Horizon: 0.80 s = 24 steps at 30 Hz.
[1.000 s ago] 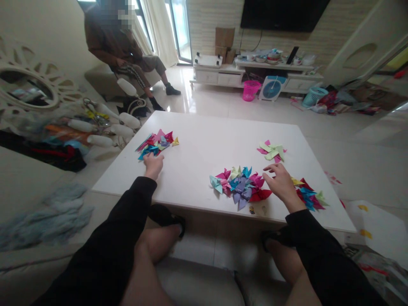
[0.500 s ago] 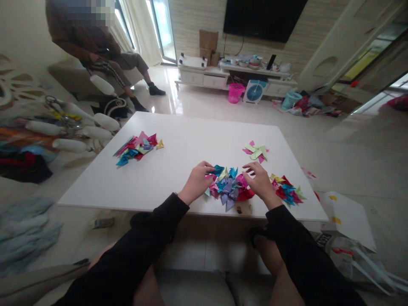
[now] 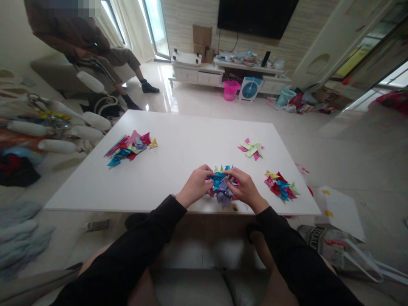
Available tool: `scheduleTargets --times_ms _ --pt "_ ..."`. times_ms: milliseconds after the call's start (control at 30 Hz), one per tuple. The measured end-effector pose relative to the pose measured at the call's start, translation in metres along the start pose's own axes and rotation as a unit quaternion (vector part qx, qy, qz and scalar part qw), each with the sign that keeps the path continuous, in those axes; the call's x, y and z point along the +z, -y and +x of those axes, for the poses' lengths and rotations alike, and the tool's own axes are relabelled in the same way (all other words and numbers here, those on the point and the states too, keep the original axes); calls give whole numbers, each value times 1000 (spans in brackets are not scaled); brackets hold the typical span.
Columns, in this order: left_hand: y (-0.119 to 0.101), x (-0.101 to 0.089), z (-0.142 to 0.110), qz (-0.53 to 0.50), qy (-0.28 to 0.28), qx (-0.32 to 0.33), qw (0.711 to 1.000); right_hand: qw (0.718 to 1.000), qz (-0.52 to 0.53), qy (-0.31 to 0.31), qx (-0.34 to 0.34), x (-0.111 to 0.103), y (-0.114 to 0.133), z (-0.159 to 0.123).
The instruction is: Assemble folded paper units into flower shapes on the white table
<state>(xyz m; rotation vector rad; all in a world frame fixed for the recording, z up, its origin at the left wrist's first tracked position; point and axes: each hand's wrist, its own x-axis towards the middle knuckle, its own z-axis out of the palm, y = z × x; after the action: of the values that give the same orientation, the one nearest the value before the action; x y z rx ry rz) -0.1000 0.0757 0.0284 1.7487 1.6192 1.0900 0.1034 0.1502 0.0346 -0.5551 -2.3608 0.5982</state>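
Observation:
Between my two hands is a blue folded paper piece [image 3: 218, 180], pinched at its left side by my left hand [image 3: 198, 183] and at its right by my right hand [image 3: 244, 187]. Below and around it lies a cluster of folded papers, with a purple folded paper [image 3: 224, 194] in front and pink and pale green ones partly hidden by my fingers. Farther off to the right, a pale green and pink paper pinwheel [image 3: 253, 149] lies flat. Right of my right hand sits a pile of coloured folded papers [image 3: 282, 187].
On the white table [image 3: 159, 182], another heap of folded papers [image 3: 130, 146] lies at the left. A person [image 3: 92, 55] sits beyond the table's left side. White lamp shades [image 3: 57, 146] stand near the left edge; a bag [image 3: 328, 242] is at the lower right.
My right hand has moved left and closed on the blue paper that my left hand was holding. The whole view has shifted slightly.

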Motion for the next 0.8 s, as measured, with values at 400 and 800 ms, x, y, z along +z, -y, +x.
scheduleTargets --times_ms 400,800 --pt "1 1 -3 24 15 17 999 1000 -12 25 4 7 -4 -6" --pt "3 1 -6 23 16 22 999 999 -6 34 3 10 -4 -6"
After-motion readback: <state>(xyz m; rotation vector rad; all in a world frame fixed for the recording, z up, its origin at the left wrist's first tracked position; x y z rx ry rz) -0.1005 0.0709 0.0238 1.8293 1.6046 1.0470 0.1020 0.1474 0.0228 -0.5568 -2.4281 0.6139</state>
